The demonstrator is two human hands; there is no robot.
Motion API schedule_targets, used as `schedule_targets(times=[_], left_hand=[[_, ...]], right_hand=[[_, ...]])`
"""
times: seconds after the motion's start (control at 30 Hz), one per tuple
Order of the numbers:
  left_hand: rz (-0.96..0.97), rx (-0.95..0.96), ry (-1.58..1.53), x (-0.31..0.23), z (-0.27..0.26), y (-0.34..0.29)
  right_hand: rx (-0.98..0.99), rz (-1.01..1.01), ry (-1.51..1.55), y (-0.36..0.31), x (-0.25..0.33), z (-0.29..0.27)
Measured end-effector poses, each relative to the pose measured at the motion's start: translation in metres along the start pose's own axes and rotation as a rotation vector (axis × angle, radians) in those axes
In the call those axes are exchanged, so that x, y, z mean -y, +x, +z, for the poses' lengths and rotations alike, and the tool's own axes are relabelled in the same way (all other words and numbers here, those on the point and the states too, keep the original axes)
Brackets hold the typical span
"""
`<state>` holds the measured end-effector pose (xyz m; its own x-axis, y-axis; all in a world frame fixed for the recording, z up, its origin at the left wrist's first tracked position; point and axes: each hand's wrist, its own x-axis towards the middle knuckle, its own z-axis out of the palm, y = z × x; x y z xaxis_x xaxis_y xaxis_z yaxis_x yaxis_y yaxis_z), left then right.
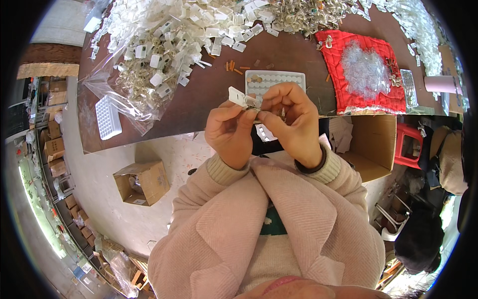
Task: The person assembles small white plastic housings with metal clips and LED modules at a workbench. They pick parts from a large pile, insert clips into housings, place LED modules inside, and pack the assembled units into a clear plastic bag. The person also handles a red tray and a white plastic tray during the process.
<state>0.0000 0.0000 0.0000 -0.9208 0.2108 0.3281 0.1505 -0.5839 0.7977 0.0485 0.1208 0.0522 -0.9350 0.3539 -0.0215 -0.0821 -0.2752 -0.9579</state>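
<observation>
My left hand (pixel 230 130) is closed, thumb against fingers, on a small white card (pixel 237 97) with a slot in it, held up over the table's near edge. A small shiny piece (pixel 253 103) sits at the card's lower right, between my two hands. My right hand (pixel 294 115) is closed too, its thumb and fingertips pinched beside that piece; what they grip is too small to name. Just beyond my hands lies a white tray (pixel 276 75) with rows of hollows and a few tan round bits at its left, partly hidden by my right hand.
White cards with shiny pieces (pixel 164 55) heap across the brown table (pixel 199 104). Clear pieces (pixel 366 70) cover a red cloth (pixel 332 62) at right. A stack of white trays (pixel 108 118) stands left. Cardboard boxes (pixel 144 182) (pixel 378 144) and a red stool (pixel 409 144) are below.
</observation>
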Motion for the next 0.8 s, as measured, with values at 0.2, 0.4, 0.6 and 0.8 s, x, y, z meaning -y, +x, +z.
schedule_targets(times=[0.2,0.4,0.6,0.8], left_hand=[[-0.033,-0.123,-0.061,0.002,0.004,0.002],[-0.040,-0.119,0.315,0.001,-0.008,-0.002],[-0.109,-0.112,0.139,-0.002,0.000,0.002],[-0.313,-0.213,-0.231,-0.001,0.004,0.010]], right_hand=[[0.024,0.079,0.173,0.004,0.002,-0.008],[-0.012,-0.221,-0.365,0.005,-0.006,-0.006],[-0.025,-0.203,-0.224,0.008,0.005,0.000],[0.040,0.056,0.229,0.013,-0.003,-0.002]])
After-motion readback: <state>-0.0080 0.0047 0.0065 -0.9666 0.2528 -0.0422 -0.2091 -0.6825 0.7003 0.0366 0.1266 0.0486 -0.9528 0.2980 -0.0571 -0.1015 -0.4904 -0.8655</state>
